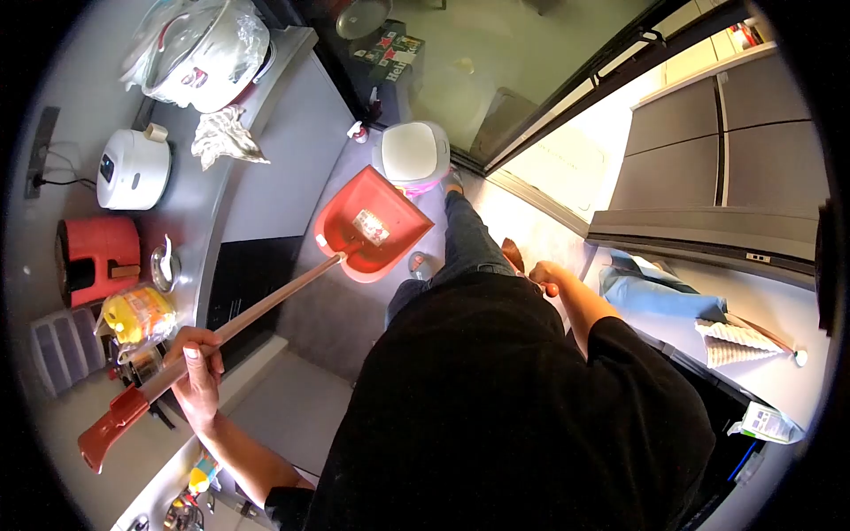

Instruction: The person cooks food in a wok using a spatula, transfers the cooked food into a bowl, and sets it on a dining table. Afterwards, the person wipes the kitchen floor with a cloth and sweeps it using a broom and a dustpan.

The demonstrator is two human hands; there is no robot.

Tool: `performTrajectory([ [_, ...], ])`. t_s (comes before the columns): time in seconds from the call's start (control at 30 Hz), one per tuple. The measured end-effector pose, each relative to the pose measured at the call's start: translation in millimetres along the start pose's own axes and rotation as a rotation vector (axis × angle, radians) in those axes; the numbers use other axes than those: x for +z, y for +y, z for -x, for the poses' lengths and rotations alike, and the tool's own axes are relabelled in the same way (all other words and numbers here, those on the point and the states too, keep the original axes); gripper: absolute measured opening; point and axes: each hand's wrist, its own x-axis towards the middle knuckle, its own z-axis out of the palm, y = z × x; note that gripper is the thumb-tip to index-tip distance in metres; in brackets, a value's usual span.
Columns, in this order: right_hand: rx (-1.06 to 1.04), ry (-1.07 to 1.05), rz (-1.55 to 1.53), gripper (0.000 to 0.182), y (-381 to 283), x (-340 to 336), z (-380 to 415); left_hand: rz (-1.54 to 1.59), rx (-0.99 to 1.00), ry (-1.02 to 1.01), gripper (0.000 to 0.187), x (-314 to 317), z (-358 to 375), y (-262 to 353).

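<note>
L hand [197,372] grips dustpan [372,226] pole, pan end pointing floorward at bin [412,152]; R hand [542,276] closed on broom handle [513,257].

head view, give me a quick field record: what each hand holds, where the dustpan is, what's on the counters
left hand: left hand grips the long handle of the red dustpan
right hand: right hand closed on a red-tipped handle; the rest is hidden behind the body
dustpan: raised over the floor, beside the white bin, a small packet lying in it
left counter: white rice cooker, red appliance, crumpled cloth
right counter: blue cloth, folded white towel
</note>
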Motion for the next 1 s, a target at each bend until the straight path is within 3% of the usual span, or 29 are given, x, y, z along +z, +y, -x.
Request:
performTrajectory([
  [0.07,0.140,0.031,0.024,0.037,-11,-6,-2,0.013,-0.001,-0.027,0.060,-1,-7,2],
  [0.13,0.320,0.195,-0.086,0.036,24,24,-51,0.030,0.001,-0.043,0.059,3,-16,3],
  [0.23,-0.021,0.085,0.078,0.031,36,4,-27,0.049,-0.063,-0.077,0.058,11,-34,4],
  [0.33,-0.306,0.113,0.334,0.026,27,-16,-5,0.078,-0.092,-0.098,0.056,20,-53,-5],
  [0.47,-0.561,0.197,0.031,0.028,31,-21,9,0.111,-0.200,-0.056,0.056,53,-88,-17],
  [0.5,-0.572,0.229,0.173,0.028,25,-29,19,0.133,-0.291,-0.025,0.057,69,-102,-13],
  [0.6,0.171,0.009,-0.302,0.027,34,-28,7,0.227,-0.412,-0.045,0.064,108,-145,-27],
  [0.63,-0.420,0.114,0.367,0.026,59,-17,-10,0.233,-0.441,-0.005,0.064,120,-157,-27],
  [0.67,-0.289,0.065,0.222,0.023,57,-17,-13,0.242,-0.471,0.032,0.064,126,-171,-35],
  [0.73,-0.421,0.164,0.328,0.022,45,-36,13,0.273,-0.545,0.040,0.064,140,-190,-44],
  [0.77,-0.144,0.042,0.177,0.022,26,-48,20,0.289,-0.583,0.045,0.064,147,-200,-52],
  [0.8,-0.359,0.112,-0.074,0.022,24,-60,42,0.306,-0.632,0.066,0.063,153,-211,-60],
  [0.83,-0.532,0.141,-0.103,0.023,25,-70,47,0.323,-0.682,0.089,0.062,159,-223,-71],
  [0.9,-0.345,0.081,-0.373,0.027,15,-89,51,0.421,-0.743,0.120,0.060,170,-249,-107],
  [0.93,0.027,-0.005,-0.592,0.031,-11,-106,63,0.465,-0.790,0.119,0.059,173,-264,-114],
  [0.97,-0.391,0.090,-0.291,0.031,-23,-125,69,0.511,-0.837,0.118,0.059,176,-280,-119],
  [1.0,0.063,-0.045,-0.610,0.029,-17,-120,57,0.559,-0.877,0.120,0.059,178,-297,-126],
])
